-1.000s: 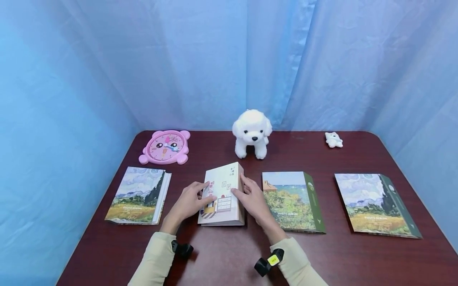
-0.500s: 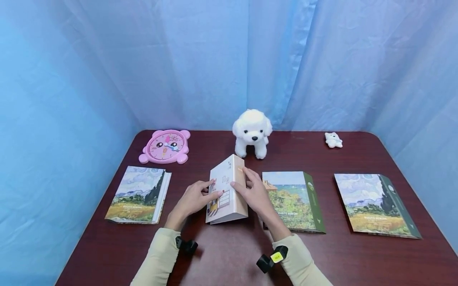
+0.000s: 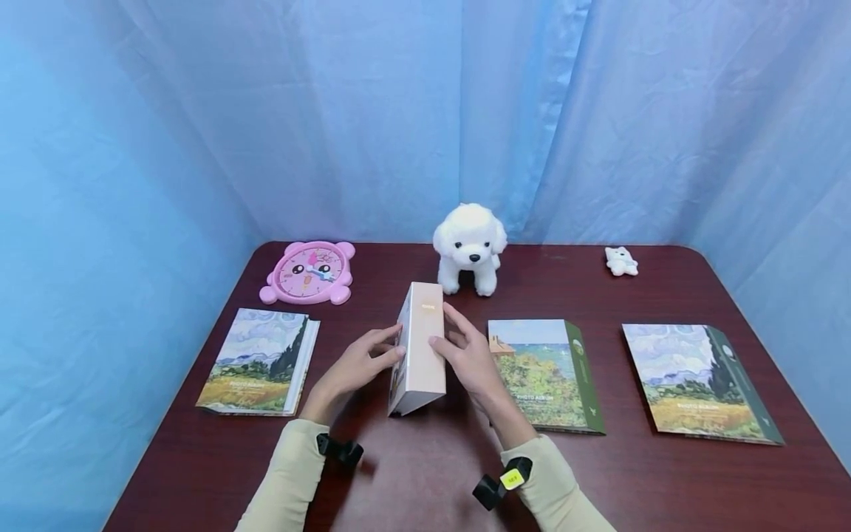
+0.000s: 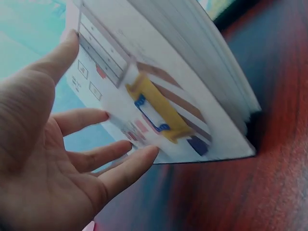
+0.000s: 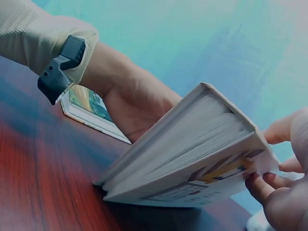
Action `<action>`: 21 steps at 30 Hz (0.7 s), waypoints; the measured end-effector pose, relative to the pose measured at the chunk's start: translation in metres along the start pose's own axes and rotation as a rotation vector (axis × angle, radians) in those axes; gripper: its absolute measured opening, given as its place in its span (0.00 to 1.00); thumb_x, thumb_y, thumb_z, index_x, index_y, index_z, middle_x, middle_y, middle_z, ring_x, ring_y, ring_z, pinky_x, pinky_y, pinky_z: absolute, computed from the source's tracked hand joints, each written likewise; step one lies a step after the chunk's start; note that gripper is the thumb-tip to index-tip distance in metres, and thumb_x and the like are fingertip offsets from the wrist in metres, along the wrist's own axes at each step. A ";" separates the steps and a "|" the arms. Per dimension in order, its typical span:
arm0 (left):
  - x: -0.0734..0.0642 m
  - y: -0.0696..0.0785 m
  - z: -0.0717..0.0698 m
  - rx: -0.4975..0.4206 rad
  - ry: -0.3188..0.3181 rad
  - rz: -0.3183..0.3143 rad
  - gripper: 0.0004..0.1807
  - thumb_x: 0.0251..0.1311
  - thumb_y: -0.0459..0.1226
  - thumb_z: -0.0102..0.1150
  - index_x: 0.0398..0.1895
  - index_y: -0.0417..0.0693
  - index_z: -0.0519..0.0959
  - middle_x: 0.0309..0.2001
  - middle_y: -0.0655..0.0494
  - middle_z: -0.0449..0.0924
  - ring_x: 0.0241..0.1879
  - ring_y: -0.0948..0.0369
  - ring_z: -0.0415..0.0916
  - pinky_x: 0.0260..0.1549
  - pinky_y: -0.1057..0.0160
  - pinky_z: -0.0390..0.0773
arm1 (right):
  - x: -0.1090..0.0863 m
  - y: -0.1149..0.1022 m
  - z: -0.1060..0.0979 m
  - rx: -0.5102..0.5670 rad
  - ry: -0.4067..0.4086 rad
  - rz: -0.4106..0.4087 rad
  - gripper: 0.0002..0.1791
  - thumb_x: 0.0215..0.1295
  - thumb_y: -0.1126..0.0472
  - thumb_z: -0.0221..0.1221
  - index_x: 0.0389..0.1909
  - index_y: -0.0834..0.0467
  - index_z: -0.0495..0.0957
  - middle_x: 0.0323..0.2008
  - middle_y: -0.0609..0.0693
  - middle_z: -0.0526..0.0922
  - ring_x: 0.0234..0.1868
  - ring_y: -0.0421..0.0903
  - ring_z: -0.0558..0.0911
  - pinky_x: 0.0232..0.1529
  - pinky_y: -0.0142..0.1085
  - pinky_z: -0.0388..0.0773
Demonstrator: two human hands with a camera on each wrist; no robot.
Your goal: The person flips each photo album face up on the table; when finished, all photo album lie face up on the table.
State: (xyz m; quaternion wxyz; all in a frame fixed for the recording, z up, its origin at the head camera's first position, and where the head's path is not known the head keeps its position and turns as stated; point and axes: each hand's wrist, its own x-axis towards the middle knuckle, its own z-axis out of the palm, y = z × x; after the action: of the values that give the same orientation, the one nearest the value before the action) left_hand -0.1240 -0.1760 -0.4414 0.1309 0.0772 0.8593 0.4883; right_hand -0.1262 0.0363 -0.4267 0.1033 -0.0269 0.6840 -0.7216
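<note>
A thick cream photo album (image 3: 425, 343) stands tilted on its opening edge in mid-table, its beige spine upward. Its front cover, drawn with a dresser and a yellow armchair, faces left. My left hand (image 3: 361, 362) touches that cover with thumb and fingertips; in the left wrist view the fingers are spread and nearly straight. The right hand (image 3: 470, 362) holds the album on the other side, thumb on the spine and fingers against the far cover. In the right wrist view, the page block (image 5: 192, 132) shows between the covers.
To the left lies a landscape photo album (image 3: 255, 362). Right of the hands lie a green-spined album (image 3: 538, 373) and another landscape album (image 3: 694, 380). A pink clock (image 3: 309, 273), a white plush dog (image 3: 468, 247) and a small white toy (image 3: 621, 261) line the back.
The cream album has turned from lying with its front cover up to standing tilted, spine up. Both hands have stayed on it while it tipped toward the left.
</note>
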 end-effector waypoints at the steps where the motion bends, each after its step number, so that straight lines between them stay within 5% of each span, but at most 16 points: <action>1: 0.000 0.000 -0.001 -0.035 -0.006 0.009 0.31 0.65 0.47 0.57 0.71 0.56 0.64 0.64 0.46 0.67 0.58 0.50 0.74 0.50 0.53 0.78 | 0.000 0.000 0.002 0.021 -0.001 -0.007 0.34 0.63 0.63 0.59 0.70 0.47 0.63 0.68 0.50 0.66 0.63 0.53 0.72 0.54 0.42 0.75; 10: -0.005 0.012 -0.011 -0.271 -0.026 0.100 0.34 0.65 0.40 0.57 0.73 0.61 0.58 0.69 0.47 0.62 0.64 0.45 0.67 0.54 0.51 0.76 | 0.003 -0.002 0.017 0.196 -0.019 -0.056 0.31 0.64 0.67 0.57 0.68 0.52 0.66 0.68 0.49 0.65 0.65 0.51 0.69 0.62 0.43 0.68; 21: -0.014 0.018 -0.028 -0.246 0.029 0.138 0.35 0.65 0.39 0.57 0.74 0.61 0.57 0.69 0.46 0.62 0.64 0.45 0.68 0.54 0.50 0.76 | 0.009 0.003 0.038 0.169 -0.040 -0.131 0.31 0.65 0.67 0.56 0.69 0.55 0.64 0.68 0.55 0.64 0.67 0.52 0.67 0.65 0.43 0.66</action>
State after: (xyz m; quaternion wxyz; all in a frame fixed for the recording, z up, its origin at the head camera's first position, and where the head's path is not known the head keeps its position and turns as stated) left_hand -0.1189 -0.1932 -0.4098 0.0929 0.1126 0.7873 0.5991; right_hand -0.1275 -0.0023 -0.4281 0.0717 -0.0771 0.6154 -0.7812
